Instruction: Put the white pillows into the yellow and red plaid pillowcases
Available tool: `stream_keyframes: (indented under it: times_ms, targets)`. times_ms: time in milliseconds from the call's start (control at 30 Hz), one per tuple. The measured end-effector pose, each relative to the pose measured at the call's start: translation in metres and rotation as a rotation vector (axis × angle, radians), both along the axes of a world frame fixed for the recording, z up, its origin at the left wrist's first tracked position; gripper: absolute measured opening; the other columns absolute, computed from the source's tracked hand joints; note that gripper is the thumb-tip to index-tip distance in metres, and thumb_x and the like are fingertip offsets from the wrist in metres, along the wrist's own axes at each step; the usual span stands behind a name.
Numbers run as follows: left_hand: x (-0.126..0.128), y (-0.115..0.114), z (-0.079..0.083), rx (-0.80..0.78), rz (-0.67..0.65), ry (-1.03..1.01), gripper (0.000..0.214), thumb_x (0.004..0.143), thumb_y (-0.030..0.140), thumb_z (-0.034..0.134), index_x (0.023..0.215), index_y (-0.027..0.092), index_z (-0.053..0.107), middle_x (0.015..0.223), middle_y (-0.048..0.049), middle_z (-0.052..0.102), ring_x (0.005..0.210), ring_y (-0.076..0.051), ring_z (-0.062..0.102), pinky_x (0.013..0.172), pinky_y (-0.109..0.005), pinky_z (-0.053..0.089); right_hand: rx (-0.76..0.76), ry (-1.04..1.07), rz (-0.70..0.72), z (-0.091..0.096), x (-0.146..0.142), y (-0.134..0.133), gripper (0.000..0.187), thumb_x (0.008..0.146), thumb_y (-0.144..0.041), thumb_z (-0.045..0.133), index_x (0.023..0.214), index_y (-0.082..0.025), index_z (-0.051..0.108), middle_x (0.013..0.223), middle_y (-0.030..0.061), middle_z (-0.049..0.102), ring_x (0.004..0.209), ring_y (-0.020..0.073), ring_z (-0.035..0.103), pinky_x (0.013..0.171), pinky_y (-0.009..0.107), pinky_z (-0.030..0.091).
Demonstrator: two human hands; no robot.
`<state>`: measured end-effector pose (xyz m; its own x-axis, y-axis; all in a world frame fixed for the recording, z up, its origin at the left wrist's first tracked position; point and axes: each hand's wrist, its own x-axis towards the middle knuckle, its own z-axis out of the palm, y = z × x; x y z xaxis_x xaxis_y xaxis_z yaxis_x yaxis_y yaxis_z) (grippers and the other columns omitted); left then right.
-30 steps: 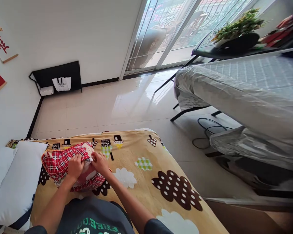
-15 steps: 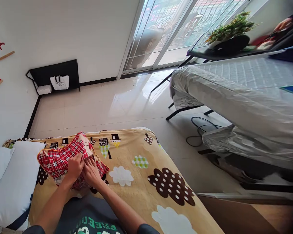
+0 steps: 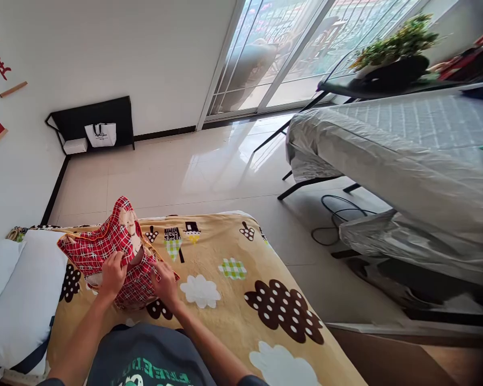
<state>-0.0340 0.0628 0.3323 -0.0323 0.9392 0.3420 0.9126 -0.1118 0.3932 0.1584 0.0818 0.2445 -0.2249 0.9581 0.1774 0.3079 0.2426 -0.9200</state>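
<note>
A red plaid pillowcase with orange edging lies crumpled over a tan patterned blanket on the bed. My left hand pinches the near side of an opening in the cloth. My right hand grips the fabric to the right of that opening, its fingertips partly hidden by folds. Between the two hands the case gapes, and a pale inner side shows. Its far corner stands up near the bed's edge.
White pillows lie at the bed's left end. Across the floor stands a plastic-wrapped mattress on a black frame, with a coiled cable beneath it. A black headboard-like panel with a white bag leans by the wall.
My hands have moved apart, left hand leftward and right hand rightward, spreading the pillowcase's opening. The cloth's far corner has risen and shifted left. The view has turned slightly.
</note>
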Motion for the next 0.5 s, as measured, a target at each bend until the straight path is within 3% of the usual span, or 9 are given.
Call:
stream_keyframes:
  times_ms: [100,167,300,400,433,500]
  targets:
    - [0.016,-0.011,-0.006,-0.027,-0.075,0.033,0.021,0.080,0.008,0.050,0.094,0.021,0.059,0.089,-0.0060,0.065,0.087,-0.022,0.063,0.078,-0.033,0.050,-0.099,0.059,-0.079,-0.002,-0.001,0.052,0.047,0.093,-0.041,0.041,0.135,-0.023,0.054,0.126,0.0120,0.064,0.118,0.0266,0.056,0.098,0.045,0.046]
    - [0.030,-0.017,-0.011,-0.079,-0.105,0.066,0.019,0.080,0.009,0.051,0.091,0.021,0.060,0.087,-0.0052,0.064,0.087,-0.022,0.061,0.080,-0.035,0.048,-0.158,0.102,-0.030,-0.004,-0.008,0.078,0.051,0.090,-0.049,0.047,0.134,-0.023,0.056,0.120,0.0090,0.067,0.108,0.0246,0.062,0.089,0.038,0.050]
    - [0.042,-0.032,-0.023,-0.229,-0.094,0.024,0.014,0.083,0.016,0.053,0.092,0.021,0.062,0.093,-0.0057,0.065,0.094,-0.024,0.060,0.087,-0.040,0.046,-0.254,0.133,0.072,-0.013,-0.011,0.092,0.048,0.075,-0.060,0.062,0.096,-0.018,0.074,0.083,0.0051,0.071,0.081,0.0247,0.064,0.076,0.035,0.051]
    - [0.017,-0.049,-0.030,-0.249,-0.147,-0.215,0.014,0.088,0.026,0.051,0.089,0.022,0.064,0.092,-0.0057,0.065,0.091,-0.021,0.061,0.086,-0.037,0.048,-0.320,0.162,0.076,-0.022,0.004,0.084,0.053,0.075,-0.066,0.057,0.083,-0.017,0.075,0.077,0.0065,0.070,0.079,0.0250,0.062,0.075,0.036,0.049]
    - [0.003,-0.055,-0.031,-0.179,-0.085,-0.306,0.017,0.090,0.029,0.050,0.087,0.022,0.064,0.091,-0.0058,0.064,0.091,-0.020,0.061,0.086,-0.036,0.048,-0.338,0.178,0.077,-0.024,0.011,0.082,0.054,0.075,-0.067,0.056,0.083,-0.017,0.075,0.081,0.0072,0.070,0.082,0.0253,0.062,0.077,0.037,0.049]
    - [-0.031,-0.064,-0.032,0.053,0.236,-0.458,0.018,0.089,0.036,0.052,0.092,0.022,0.064,0.097,-0.0073,0.063,0.097,-0.021,0.060,0.091,-0.037,0.048,-0.375,0.215,0.099,-0.027,0.026,0.079,0.054,0.072,-0.068,0.058,0.084,-0.018,0.075,0.090,0.0079,0.071,0.090,0.0257,0.061,0.083,0.037,0.048]
